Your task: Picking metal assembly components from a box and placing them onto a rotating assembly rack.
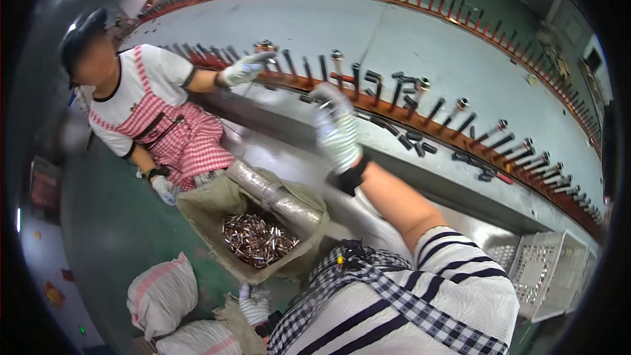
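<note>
Large curved machine bed fills the upper frame, pale surface, rimmed by a long row of dark pegs on an orange band. Some pegs beyond the right grip carry shiny metal caps, most look bare; several dark pieces lie loose along the ledge just beside the grip.

Co-worker in a red-checked apron stands off to the left of the right grip, one gloved hand up on a capped peg.

Open burlap sack sits below the right grip, between both of the wearer's hands, with a heap of small copper-and-silver metal tubes in it: plenty left to go. White tied sacks lie beside the left grip; a white slotted crate sits off to the right.

Right hand, gloved, is raised at the peg row, fingers curled together; blurred, cannot tell whether it pinches a tube.

Left hand, gloved, clasps the sack's near rim, fingers pressed onto the cloth.
</note>
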`<control>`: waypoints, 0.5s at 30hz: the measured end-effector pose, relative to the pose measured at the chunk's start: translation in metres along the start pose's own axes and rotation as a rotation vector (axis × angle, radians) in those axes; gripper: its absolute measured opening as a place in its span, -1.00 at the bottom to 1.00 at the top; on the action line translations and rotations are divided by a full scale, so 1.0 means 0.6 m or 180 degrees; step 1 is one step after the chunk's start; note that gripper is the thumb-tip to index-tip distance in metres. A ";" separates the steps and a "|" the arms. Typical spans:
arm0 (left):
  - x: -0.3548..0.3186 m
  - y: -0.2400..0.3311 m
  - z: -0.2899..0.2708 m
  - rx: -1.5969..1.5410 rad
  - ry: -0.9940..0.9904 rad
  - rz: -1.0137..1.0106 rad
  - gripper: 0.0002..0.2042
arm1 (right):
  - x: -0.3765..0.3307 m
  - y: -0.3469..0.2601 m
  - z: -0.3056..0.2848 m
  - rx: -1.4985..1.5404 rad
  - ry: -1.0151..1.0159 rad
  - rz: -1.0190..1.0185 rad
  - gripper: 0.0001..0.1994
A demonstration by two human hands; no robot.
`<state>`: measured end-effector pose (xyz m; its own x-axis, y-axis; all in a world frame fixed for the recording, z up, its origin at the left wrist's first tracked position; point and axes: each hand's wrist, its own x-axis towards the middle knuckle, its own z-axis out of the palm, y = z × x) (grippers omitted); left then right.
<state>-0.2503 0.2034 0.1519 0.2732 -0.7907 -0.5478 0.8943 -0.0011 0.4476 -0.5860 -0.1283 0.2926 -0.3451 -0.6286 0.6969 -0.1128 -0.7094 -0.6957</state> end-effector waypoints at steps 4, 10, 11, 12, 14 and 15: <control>0.009 -0.032 0.048 0.0046 0.0186 0.0091 -0.63 | -0.083 0.064 -0.001 -0.0775 -0.0615 0.0319 -0.57; 0.015 -0.034 0.033 0.0161 0.0171 0.0316 -0.64 | -0.052 0.153 -0.028 -0.2444 -0.2143 -0.0317 -0.43; 0.019 -0.034 0.032 0.0079 0.0129 0.0238 -0.65 | -0.044 0.166 -0.013 -0.2384 -0.2628 -0.0456 -0.41; 0.023 -0.040 0.052 0.0087 0.0085 0.0221 -0.65 | -0.053 0.229 -0.003 -0.2605 -0.2653 -0.0909 -0.50; 0.014 -0.037 0.082 0.0187 0.0388 0.0140 -0.65 | -0.046 0.273 0.034 -0.3109 -0.3517 0.0069 -0.59; 0.015 -0.027 0.060 0.0174 0.0428 0.0202 -0.65 | -0.036 0.255 0.053 -0.3032 -0.3308 0.0605 -0.61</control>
<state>-0.2750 0.1740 0.1653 0.3768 -0.7011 -0.6054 0.8541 0.0099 0.5201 -0.5664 -0.2334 0.1763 0.3574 -0.9286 0.0996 -0.8608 -0.3689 -0.3506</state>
